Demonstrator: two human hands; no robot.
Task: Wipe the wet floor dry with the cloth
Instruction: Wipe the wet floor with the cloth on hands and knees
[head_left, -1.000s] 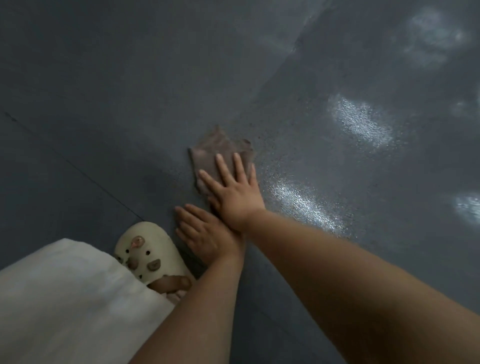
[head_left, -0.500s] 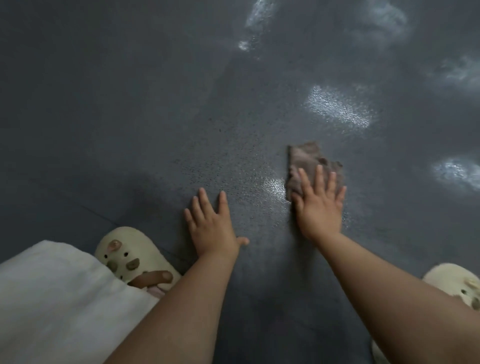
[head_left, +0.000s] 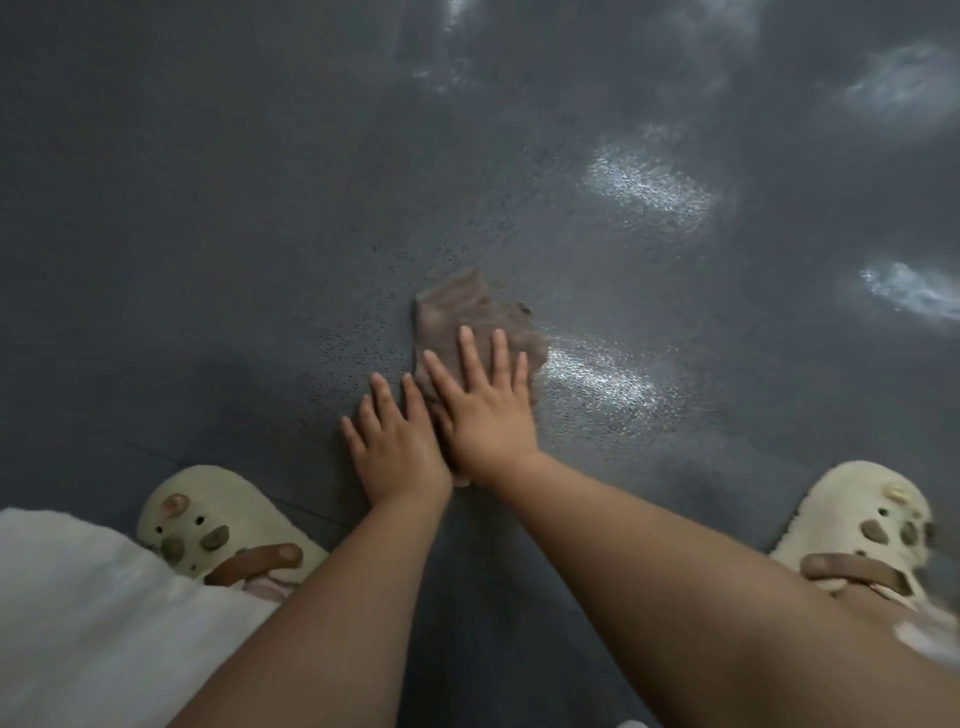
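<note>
1. The cloth (head_left: 470, 317) lies crumpled on the dark floor (head_left: 260, 208), just left of a shining wet streak (head_left: 597, 376)
2. It looks soft and light, probably damp; pressing with a flat palm should move it better than pinching
3. The right hand (head_left: 485, 415) presses on it with fingers straight and spread
4. The left hand (head_left: 397, 447) rests flat on the floor beside it, fingers spread
</note>
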